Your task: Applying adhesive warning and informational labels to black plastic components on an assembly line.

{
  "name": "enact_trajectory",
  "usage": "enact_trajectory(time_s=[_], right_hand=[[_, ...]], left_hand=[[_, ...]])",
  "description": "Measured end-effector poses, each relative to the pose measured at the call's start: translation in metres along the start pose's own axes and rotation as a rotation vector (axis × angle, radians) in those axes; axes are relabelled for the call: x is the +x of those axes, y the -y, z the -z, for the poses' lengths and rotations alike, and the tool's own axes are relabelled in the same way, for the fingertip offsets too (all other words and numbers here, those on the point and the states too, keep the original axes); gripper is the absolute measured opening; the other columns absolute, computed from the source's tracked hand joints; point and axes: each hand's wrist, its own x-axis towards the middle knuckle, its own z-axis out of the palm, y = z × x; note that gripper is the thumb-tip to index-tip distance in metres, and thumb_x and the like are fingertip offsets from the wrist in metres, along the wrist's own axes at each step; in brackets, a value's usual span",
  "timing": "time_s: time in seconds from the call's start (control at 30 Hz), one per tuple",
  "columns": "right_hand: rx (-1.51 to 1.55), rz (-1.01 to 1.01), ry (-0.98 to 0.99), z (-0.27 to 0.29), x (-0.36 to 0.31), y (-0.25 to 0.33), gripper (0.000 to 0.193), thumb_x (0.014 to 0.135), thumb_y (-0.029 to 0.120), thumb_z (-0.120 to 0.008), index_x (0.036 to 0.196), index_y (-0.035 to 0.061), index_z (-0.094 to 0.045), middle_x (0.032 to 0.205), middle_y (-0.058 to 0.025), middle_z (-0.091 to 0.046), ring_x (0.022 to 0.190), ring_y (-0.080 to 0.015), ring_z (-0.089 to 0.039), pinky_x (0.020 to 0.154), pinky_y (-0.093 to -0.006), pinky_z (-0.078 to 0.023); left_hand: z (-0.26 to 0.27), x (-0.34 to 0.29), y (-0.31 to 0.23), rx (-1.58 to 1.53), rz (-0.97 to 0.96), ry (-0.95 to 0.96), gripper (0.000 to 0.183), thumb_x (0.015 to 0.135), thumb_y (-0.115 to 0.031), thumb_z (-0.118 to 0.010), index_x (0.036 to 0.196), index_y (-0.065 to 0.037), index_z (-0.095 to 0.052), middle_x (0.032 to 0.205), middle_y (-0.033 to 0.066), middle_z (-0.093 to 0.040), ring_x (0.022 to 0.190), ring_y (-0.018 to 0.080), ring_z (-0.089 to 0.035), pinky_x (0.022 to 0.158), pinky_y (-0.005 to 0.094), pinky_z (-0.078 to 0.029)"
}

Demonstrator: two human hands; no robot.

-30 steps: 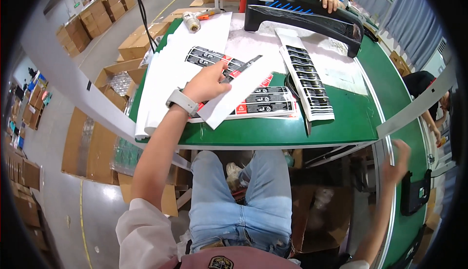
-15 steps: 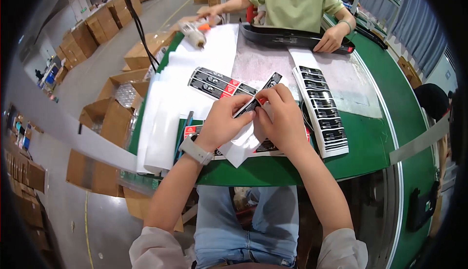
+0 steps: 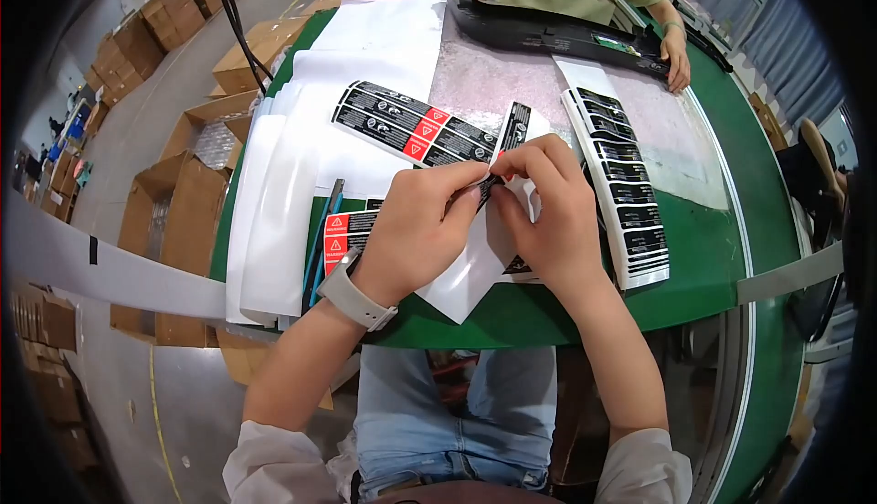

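Between my two hands is a narrow black label strip (image 3: 517, 126) with a red part. My left hand (image 3: 422, 221) pinches it with thumb and forefinger from the left. The fingertips of my right hand (image 3: 554, 204) are closed on it from the other side, meeting the left ones. Below them hangs a piece of white backing paper (image 3: 461, 283), partly hidden by my hands. Just beyond lies a sheet of black and red labels (image 3: 402, 125). Another label sheet (image 3: 336, 235) sticks out from under my left wrist.
White paper sheets (image 3: 274, 221) cover the left side of the green table (image 3: 681, 248). Blue pens (image 3: 330, 228) lie beside them. To the right rests a strip of black labels (image 3: 621, 175). Across the table, a co-worker handles a long black panel (image 3: 557, 38).
The co-worker has taken the glue gun off the table and raised a blurred, pale object over the black panel. My fingertips have drawn together on the label strip. The view has shifted slightly.
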Motion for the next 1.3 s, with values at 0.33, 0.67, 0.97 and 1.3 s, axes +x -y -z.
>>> enact_trajectory(time_s=[0.33,0.67,0.97,1.3], right_hand=[[-0.031,-0.009,0.029,0.003,-0.002,0.004,0.023,0.070,-0.005,-0.070,0.089,0.0041,-0.059,0.088,-0.0096,-0.054,0.083,-0.0286,-0.059,0.069,-0.0384,-0.049],[-0.064,0.129,-0.092,-0.003,-0.003,0.003,0.020,0.070,-0.002,-0.071,0.087,0.0053,-0.063,0.089,-0.0073,-0.059,0.078,-0.0257,-0.062,0.062,-0.0357,-0.052],[-0.082,0.347,-0.038,0.016,-0.014,0.013,0.018,0.067,0.003,-0.072,0.081,0.0030,-0.061,0.093,-0.0102,-0.058,0.084,-0.0291,-0.061,0.071,-0.0388,-0.051],[-0.457,-0.424,-0.508,0.245,-0.170,0.023,0.050,0.081,0.007,-0.069,0.125,0.0019,-0.047,0.112,-0.0150,-0.054,0.100,-0.0302,-0.058,0.088,-0.0401,-0.047]], left_hand=[[0.000,-0.001,0.000,0.007,0.040,0.036,0.023,0.088,-0.003,-0.054,0.106,0.006,-0.065,0.079,0.0229,-0.066,0.063,0.0326,-0.064,0.059,0.0366,-0.048],[0.007,0.002,0.000,-0.154,0.214,0.048,0.024,0.092,-0.013,-0.059,0.103,0.007,-0.066,0.068,0.0104,-0.063,0.060,0.0089,-0.052,0.055,0.0277,-0.042],[0.023,0.011,0.010,-0.189,0.286,0.202,0.022,0.094,-0.017,-0.061,0.094,0.005,-0.067,0.080,-0.0009,-0.063,0.076,0.0052,-0.053,0.067,0.0232,-0.043],[0.043,0.017,0.053,0.418,0.124,-0.009,0.032,0.097,-0.023,-0.057,0.104,0.006,-0.067,0.075,0.0076,-0.065,0.070,0.0138,-0.057,0.066,0.0295,-0.046]])
